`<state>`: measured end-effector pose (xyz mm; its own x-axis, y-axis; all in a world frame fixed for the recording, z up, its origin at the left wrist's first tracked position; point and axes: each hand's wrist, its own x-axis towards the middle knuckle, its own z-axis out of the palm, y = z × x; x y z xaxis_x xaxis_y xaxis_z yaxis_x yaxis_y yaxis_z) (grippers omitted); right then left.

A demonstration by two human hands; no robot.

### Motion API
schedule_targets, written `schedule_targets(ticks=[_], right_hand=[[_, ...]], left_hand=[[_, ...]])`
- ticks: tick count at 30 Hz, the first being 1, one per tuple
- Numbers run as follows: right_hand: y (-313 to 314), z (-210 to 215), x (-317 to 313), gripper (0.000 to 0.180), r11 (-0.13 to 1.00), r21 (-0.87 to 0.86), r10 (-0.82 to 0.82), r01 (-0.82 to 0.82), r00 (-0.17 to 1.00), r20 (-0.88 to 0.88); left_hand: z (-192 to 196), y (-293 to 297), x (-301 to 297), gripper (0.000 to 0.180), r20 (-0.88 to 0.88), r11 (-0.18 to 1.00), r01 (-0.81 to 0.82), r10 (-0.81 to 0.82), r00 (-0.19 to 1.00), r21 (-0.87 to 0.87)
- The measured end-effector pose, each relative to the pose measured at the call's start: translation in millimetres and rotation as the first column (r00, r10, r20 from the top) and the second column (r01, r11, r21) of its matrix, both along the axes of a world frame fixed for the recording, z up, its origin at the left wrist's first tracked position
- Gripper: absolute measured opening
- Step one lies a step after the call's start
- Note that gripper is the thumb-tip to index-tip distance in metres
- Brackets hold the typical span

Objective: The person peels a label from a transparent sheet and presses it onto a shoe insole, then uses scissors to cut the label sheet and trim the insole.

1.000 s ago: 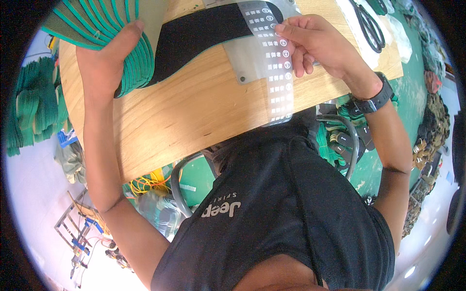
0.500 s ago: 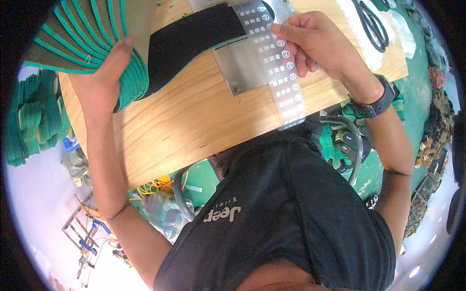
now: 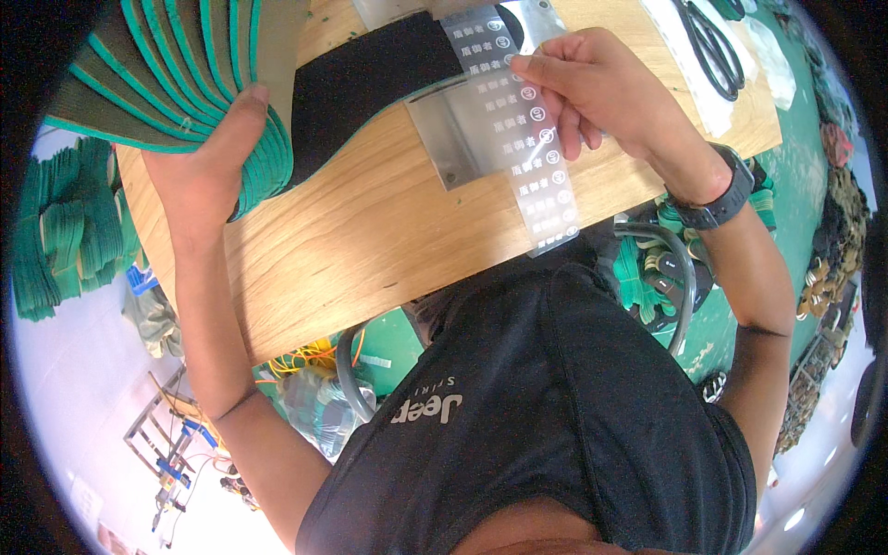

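My left hand [image 3: 208,166] is wrapped round a fanned stack of insoles [image 3: 176,69], olive-brown with bright green edges, its thumb lying along the stack's side. Just right of the stack lies a black insole [image 3: 365,83] with a green edge; its left end is hidden by the stack. A clear film strip [image 3: 532,143] with rows of white printed marks crosses the black insole's right end and hangs down toward the table's near edge. My right hand [image 3: 592,88] pinches the strip's edge between thumb and forefinger. Under the strip sits a flat metal plate [image 3: 449,143].
Black cord-like loops [image 3: 710,51] rest on white sheets at the wooden table's [image 3: 342,268] right end. Piles of green-edged pieces [image 3: 69,227] stand left of the table. Below its near edge are a curved grey chair arm [image 3: 683,277] and yellow cables [image 3: 305,361].
The view has shifted slightly. My left hand and its insole stack sit a little nearer to me and further right. My right hand keeps its pinch on the film strip.
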<state>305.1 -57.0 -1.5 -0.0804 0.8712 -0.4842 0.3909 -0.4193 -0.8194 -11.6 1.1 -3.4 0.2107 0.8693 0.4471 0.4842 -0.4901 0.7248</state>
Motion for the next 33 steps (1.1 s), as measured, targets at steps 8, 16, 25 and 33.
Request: schedule_targets(ticks=[8, 16, 25, 33], right_hand=[[-0.7, -3.9, 2.8, 0.036, 1.000, -0.003, -0.003, 0.003, 1.000, -0.002], [-0.9, -2.6, 0.3, 0.036, 1.000, 0.013, 0.028, -0.028, 1.000, -0.013], [-2.1, -2.7, 1.3, 0.036, 0.999, 0.032, 0.042, -0.042, 0.999, 0.000], [-3.0, -3.5, 3.0, 0.037, 0.999, 0.011, 0.040, -0.040, 0.999, -0.002]], left_hand=[[4.0, -0.9, -1.5, 0.040, -0.144, 0.998, -0.006, -0.003, 0.990, -0.064], [0.2, -0.2, -3.0, 0.040, -0.115, 1.000, 0.021, -0.020, 0.993, 0.010], [6.2, -2.7, -1.8, 0.046, -0.219, 0.998, -0.040, 0.030, 0.975, -0.043], [5.6, 1.2, -4.0, 0.051, -0.180, 0.998, -0.010, -0.001, 0.984, -0.058]])
